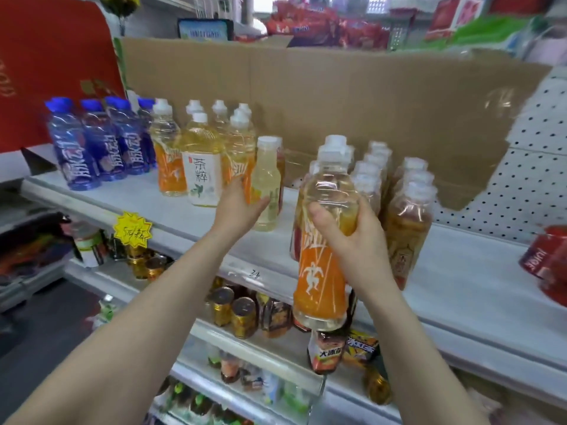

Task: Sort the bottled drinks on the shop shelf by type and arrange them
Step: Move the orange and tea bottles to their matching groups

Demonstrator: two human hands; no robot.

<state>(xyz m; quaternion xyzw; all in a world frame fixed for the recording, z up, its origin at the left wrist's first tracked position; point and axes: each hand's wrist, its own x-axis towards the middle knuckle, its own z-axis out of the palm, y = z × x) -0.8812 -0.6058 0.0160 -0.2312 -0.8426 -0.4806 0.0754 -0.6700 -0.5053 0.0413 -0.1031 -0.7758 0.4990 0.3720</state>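
My right hand (349, 237) grips an orange-labelled drink bottle (322, 265) with a white cap, lifted in front of the shelf edge. My left hand (237, 207) holds a small pale-yellow bottle (267, 179) that stands on the white shelf (171, 207). To its left stand a white-labelled tea bottle (201, 167) and several more orange-labelled bottles (170, 161). Blue bottles (101, 145) fill the shelf's left end. Brown tea bottles (408, 219) with white caps stand in rows behind my right hand.
A cardboard sheet (337, 96) lines the back of the shelf, with pegboard (534, 167) to the right. Red tins (549, 259) sit at the far right. Lower shelves hold cans (242, 314) and small bottles. A yellow price tag (132, 228) hangs on the shelf edge.
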